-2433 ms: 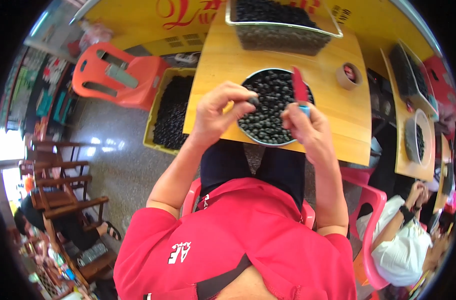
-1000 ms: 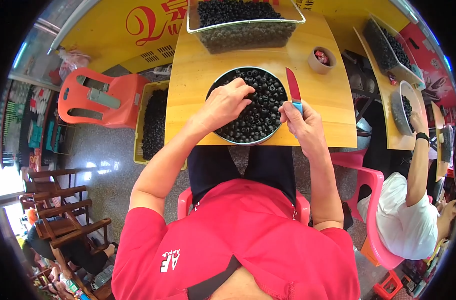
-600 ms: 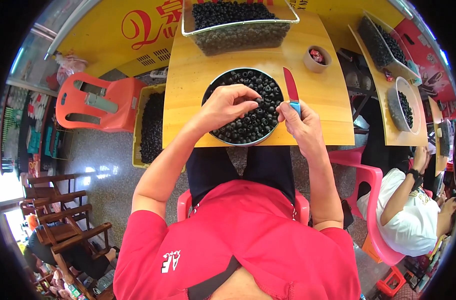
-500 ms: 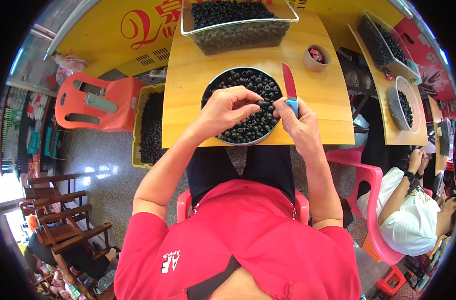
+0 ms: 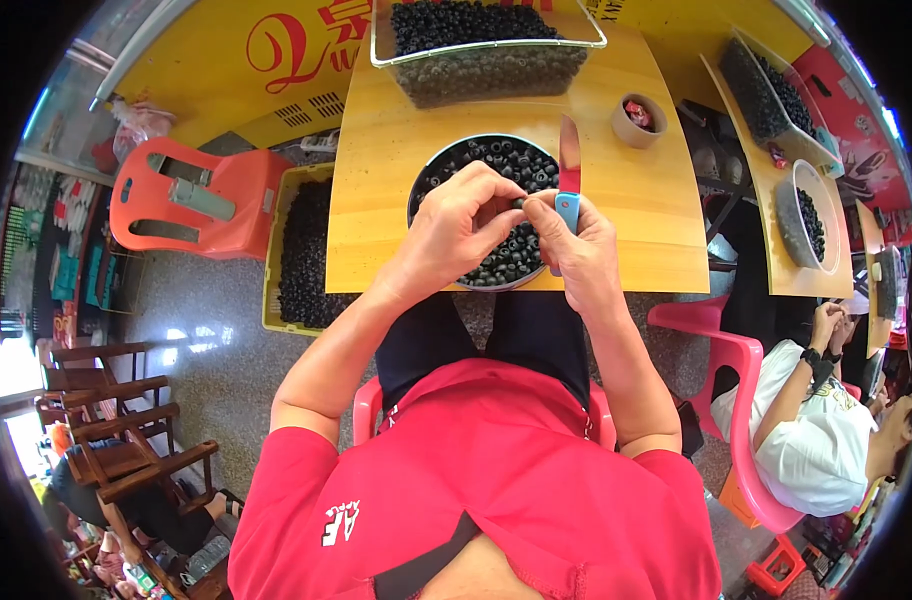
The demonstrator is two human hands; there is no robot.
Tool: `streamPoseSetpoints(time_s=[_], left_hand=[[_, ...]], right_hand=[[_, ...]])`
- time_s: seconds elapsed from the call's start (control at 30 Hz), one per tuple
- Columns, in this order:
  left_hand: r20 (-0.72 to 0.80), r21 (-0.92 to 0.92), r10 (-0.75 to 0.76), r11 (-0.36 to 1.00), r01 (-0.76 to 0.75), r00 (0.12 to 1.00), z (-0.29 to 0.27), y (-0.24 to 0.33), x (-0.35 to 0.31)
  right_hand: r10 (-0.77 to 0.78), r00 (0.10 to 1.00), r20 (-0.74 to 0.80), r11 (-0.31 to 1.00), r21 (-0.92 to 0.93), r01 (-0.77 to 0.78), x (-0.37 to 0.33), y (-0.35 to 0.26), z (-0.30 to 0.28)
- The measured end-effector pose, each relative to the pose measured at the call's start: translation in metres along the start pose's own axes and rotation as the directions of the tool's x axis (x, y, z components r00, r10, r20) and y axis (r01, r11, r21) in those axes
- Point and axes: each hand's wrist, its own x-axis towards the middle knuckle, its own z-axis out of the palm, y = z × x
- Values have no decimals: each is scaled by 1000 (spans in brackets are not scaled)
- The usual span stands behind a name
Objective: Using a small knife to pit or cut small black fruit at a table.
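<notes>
Both my hands meet over a round metal-rimmed tin [image 5: 413, 212] filled with small round black fruit-like pieces [image 5: 511, 262], many showing a hole or ring. My left hand [image 5: 461, 228] pinches one small black piece [image 5: 519, 203] between thumb and fingertips. My right hand [image 5: 580, 250] is wrapped round a knife [image 5: 568, 212] with a light blue handle; its blade points up and away from me, reflecting red. The right thumb touches or nearly touches the pinched piece, which the fingers partly hide.
A clear bin [image 5: 491, 75] of black pieces stands at the table's [image 5: 376, 150] far side, with a small cup [image 5: 638, 120] to its right. A yellow crate [image 5: 288, 210] and orange chair [image 5: 206, 200] are at left. A person in white [image 5: 811, 430] sits at right.
My hands have come together at the small black piece. The right hand has moved left and slightly nearer, and the knife's blade has turned more upright.
</notes>
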Motion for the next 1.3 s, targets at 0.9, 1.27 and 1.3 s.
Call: streamPoseSetpoints(time_s=[0.9, 1.27, 1.3], left_hand=[[-216, -495, -76, 868, -42, 974, 34, -10, -25], [-62, -635, -209, 762, 123, 976, 16, -1, -26], [-61, -635, -210, 763, 124, 976, 16, -1, -26]], right_hand=[[-11, 1000, 26, 1000, 3, 11, -5, -4, 5], [-482, 789, 381, 401, -704, 586, -5, -20, -9], [-482, 789, 380, 402, -704, 585, -5, -20, -9]])
